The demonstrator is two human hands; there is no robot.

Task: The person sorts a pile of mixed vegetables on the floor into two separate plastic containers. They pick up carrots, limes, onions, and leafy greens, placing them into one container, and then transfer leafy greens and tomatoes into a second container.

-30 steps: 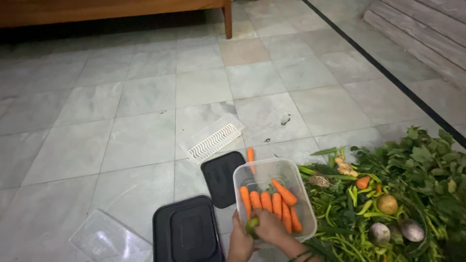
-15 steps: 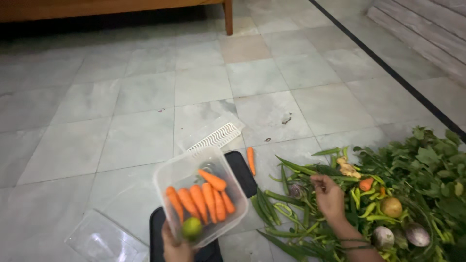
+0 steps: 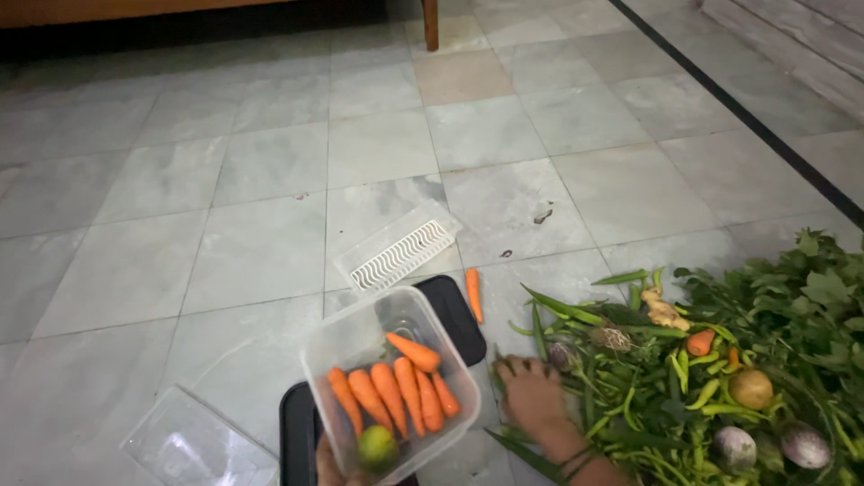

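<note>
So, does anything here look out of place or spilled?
Yes. One carrot lies alone on the floor, outside the box that holds the others. A white slotted tray lies askew beside it.

The left hand (image 3: pixel 335 461) was mostly cut off by the bottom edge and hidden behind the clear plastic container (image 3: pixel 389 387), so its grip could not be made out. The right hand (image 3: pixel 531 394) lay palm down with fingertips buried among the green leaves (image 3: pixel 792 306), and whether it held anything was unclear. A black lid (image 3: pixel 297 432) under the container was largely covered. The vegetable pile ran off the right edge.
</note>
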